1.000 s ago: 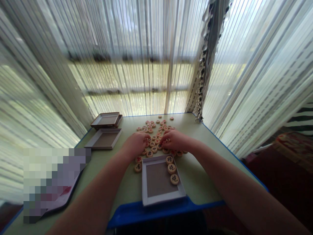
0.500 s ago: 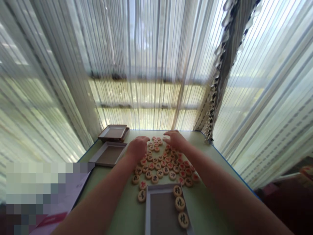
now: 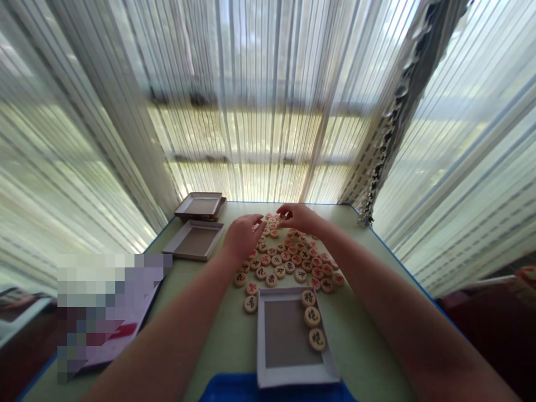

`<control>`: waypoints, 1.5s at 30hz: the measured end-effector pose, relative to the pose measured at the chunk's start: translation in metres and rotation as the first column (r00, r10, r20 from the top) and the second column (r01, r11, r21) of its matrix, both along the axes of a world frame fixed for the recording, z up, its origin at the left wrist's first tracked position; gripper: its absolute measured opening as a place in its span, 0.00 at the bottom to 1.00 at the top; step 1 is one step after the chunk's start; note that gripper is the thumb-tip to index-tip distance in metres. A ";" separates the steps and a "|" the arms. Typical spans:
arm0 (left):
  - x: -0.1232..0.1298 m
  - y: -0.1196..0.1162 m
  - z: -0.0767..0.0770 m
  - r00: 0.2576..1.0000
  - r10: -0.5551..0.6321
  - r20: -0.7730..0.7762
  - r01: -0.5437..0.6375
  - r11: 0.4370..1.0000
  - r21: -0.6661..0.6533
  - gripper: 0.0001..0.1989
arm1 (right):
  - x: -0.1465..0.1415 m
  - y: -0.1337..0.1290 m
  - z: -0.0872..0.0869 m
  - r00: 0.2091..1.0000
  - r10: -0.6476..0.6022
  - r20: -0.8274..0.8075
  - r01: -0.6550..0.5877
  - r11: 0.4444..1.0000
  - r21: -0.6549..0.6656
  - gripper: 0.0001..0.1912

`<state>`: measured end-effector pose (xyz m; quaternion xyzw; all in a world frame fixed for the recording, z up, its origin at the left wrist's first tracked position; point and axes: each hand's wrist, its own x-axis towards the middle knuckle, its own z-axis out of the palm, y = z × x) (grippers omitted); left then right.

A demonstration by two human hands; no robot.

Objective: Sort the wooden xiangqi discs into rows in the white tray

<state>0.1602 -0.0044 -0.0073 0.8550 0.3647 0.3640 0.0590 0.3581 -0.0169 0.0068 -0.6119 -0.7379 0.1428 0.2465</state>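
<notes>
Both my hands reach over a spread of round Chinese chess pieces (image 3: 276,260), marked in red and black, on a pale green table. My left hand (image 3: 243,237) is open at the left side of the far cluster, thumb and fingers apart, with pieces beside its fingertips. On the other side of that cluster, my right hand (image 3: 300,218) is curved, with a gap between its thumb and fingers. Its fingertips are at or just above the far pieces; I see nothing held. Closer to me, three black-marked pieces (image 3: 312,317) line the right side of a shallow box (image 3: 263,338).
At the left stands another shallow box (image 3: 167,248), with stacked box parts (image 3: 180,207) behind it. A purple sheet (image 3: 144,301), partly blurred out, lies at the left edge. Something blue (image 3: 234,388) sits under the near box. Striped curtains (image 3: 251,139) hang behind the table (image 3: 368,245).
My view has tilted down, showing more of the near box and the blue thing. My hands have drawn closer together around the far cluster, and the right fingers have curled downward.
</notes>
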 end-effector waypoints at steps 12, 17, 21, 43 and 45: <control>0.000 0.002 0.005 0.918 -0.111 0.381 0.291 0.840 -0.458 0.16 | -0.041 -0.018 0.016 0.971 0.209 -0.114 -0.203 0.977 0.063 0.29; -0.002 0.005 0.006 0.891 0.013 0.455 0.286 0.761 -0.583 0.18 | -0.042 -0.018 0.019 0.981 0.184 -0.060 -0.182 0.982 0.041 0.27; -0.005 0.009 0.001 0.910 0.024 0.414 0.247 0.771 -0.587 0.18 | -0.040 -0.017 0.019 0.983 0.179 0.048 -0.179 0.984 0.001 0.15; -0.012 0.014 -0.006 0.950 0.275 -0.149 -0.287 0.956 -0.066 0.15 | -0.024 -0.010 0.005 0.951 0.224 0.213 -0.190 0.967 -0.167 0.17; -0.013 0.016 -0.007 0.946 0.282 -0.159 -0.299 0.950 -0.093 0.15 | -0.027 -0.013 0.007 0.940 0.223 0.258 -0.195 0.972 -0.129 0.16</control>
